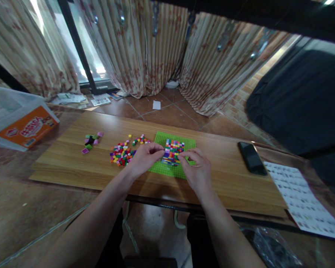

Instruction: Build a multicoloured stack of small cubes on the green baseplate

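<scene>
A block of small multicoloured toy bricks (174,149) stands on a green studded baseplate (167,170) in the middle of the table. My left hand (145,158) is closed, with its thumb and forefinger at the block's left side. From the right, my right hand (197,167) pinches at the block's opposite edge with thumb and fingertips. Whether a loose brick sits between either pair of fingertips is too small to tell. A pile of loose bricks (121,153) lies just left of my left hand, with a smaller cluster (141,139) behind it.
Larger green, pink and black pieces (91,140) lie farther left on the wooden tabletop (72,160). A clear plastic box (22,119) with an orange label stands at the left end. To the right are a black phone (252,158) and a printed sheet (304,197).
</scene>
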{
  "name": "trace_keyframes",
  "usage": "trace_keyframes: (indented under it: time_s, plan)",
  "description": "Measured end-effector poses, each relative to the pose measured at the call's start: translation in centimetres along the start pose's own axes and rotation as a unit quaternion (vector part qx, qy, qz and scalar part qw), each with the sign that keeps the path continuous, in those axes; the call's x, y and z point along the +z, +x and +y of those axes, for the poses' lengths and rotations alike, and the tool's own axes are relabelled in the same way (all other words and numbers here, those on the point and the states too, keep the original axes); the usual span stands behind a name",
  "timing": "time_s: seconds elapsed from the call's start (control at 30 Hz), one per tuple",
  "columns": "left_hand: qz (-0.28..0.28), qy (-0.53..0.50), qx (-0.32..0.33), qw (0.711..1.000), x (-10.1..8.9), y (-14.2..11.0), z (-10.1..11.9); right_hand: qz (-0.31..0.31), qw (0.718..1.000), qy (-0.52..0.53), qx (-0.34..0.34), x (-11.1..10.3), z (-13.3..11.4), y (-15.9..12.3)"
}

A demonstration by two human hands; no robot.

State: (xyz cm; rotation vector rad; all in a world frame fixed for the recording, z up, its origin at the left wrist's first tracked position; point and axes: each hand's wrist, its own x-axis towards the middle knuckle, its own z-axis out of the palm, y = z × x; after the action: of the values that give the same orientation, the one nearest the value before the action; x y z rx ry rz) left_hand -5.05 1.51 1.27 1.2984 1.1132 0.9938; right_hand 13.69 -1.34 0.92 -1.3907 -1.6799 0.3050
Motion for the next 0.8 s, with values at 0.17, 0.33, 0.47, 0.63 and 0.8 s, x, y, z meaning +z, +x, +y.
trace_keyframes:
  time_s: [0.17, 0.33, 0.47, 0.63, 0.8]
  plan:
    - [0.000, 0.001, 0.001, 1.000, 0.0, 0.0, 0.0, -0.012, 1.000, -0.016, -0.006, -0.2, -0.2, -0.1]
    - [0.000, 0.003, -0.003, 1.000, 0.1, -0.1, 0.1, -0.009, 1.000, 0.001, 0.015, 0.0, -0.3, -0.1]
    - [-0.003, -0.003, -0.003, 1.000, 0.1, -0.1, 0.0, -0.002, 0.999, 0.026, 0.039, 0.2, -0.5, 0.1]
    - [-0.001, -0.002, -0.006, 1.000, 0.1, -0.1, 0.1, 0.026, 0.994, 0.051, 0.096, 0.8, -0.1, 0.2]
    - [0.000, 0.003, -0.005, 1.000, 0.1, 0.0, 0.0, 0.044, 0.965, 0.153, 0.207, 1.6, 0.4, 0.2]
